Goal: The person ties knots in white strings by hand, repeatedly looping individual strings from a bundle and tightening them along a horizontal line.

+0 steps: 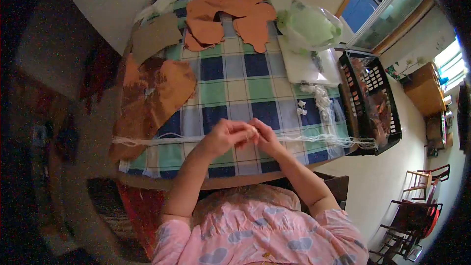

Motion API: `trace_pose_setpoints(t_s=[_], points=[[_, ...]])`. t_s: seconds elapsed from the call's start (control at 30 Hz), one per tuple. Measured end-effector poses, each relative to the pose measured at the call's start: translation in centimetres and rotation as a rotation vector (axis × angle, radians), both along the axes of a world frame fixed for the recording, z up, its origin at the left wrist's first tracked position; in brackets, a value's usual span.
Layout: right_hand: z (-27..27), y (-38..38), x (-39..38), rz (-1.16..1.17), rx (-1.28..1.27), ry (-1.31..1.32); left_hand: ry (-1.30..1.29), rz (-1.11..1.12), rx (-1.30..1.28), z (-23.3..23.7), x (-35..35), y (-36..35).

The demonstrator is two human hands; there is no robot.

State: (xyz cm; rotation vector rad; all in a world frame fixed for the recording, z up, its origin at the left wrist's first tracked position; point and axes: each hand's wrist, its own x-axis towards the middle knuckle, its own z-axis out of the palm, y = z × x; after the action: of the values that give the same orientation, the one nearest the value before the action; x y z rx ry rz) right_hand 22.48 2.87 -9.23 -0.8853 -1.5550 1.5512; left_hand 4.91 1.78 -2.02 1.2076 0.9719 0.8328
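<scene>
A bundle of thin white strings (314, 138) stretches from side to side across the near part of the checkered tablecloth (235, 88). At its middle, my left hand (228, 135) and my right hand (266, 138) meet, fingers closed in a pinch on the strings. The fingertips hide the exact spot they grip. To the right, beyond the strings, lie small white knotted pieces (301, 108) and a clump of white cord (322, 100).
Orange-brown, leather-like sheets (206, 32) lie at the table's far side, with a larger brown piece (164, 86) at left. A pale green plastic bag (309, 27) sits at far right. Beside the table's right edge stands a black basket (375, 86); wooden chairs (412, 216) are farther off.
</scene>
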Motion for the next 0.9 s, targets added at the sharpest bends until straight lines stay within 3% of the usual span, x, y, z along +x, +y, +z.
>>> trace_pose_setpoints(t_s=[0.03,0.13,0.23,0.33,0.43,0.53,0.57,0.67,0.77,0.87,0.9], points=[[-0.4,-0.1,-0.2,0.002,0.054,-0.028,-0.236,0.011,-0.188,0.1,-0.3,0.2],[-0.4,-0.1,-0.1,0.061,0.083,-0.056,0.440,0.337,0.413,-2.0,0.2,1.3],[-0.5,0.0,0.0,-0.036,-0.088,0.116,0.526,-0.087,0.136,-0.4,0.2,-0.3],[0.0,-0.2,-0.4,-0.008,0.010,0.054,-0.387,-0.011,-0.149,-1.3,-0.5,0.4],[0.2,0.0,-0.2,0.032,0.003,0.002,0.427,0.258,0.235,-3.0,0.2,1.6],[0.0,0.1,0.1,0.008,-0.063,0.095,0.638,-0.098,0.252,-0.8,0.3,0.1],[0.0,0.1,0.3,0.012,-0.033,0.079,0.230,-0.153,0.014,1.1,0.1,-0.1],[0.6,-0.1,0.3,0.033,0.106,-0.006,-0.468,0.168,-0.188,0.3,-0.8,0.0],[3.4,-1.0,-0.5,0.003,0.393,-0.126,0.372,0.403,0.429,-1.2,-0.6,0.6],[5.5,0.0,0.2,-0.173,0.159,-0.100,0.089,-0.114,0.117,2.1,-1.0,-1.7],[5.0,0.4,0.1,-0.168,0.221,-0.172,-0.169,-0.262,-0.079,3.7,-1.4,-2.1]])
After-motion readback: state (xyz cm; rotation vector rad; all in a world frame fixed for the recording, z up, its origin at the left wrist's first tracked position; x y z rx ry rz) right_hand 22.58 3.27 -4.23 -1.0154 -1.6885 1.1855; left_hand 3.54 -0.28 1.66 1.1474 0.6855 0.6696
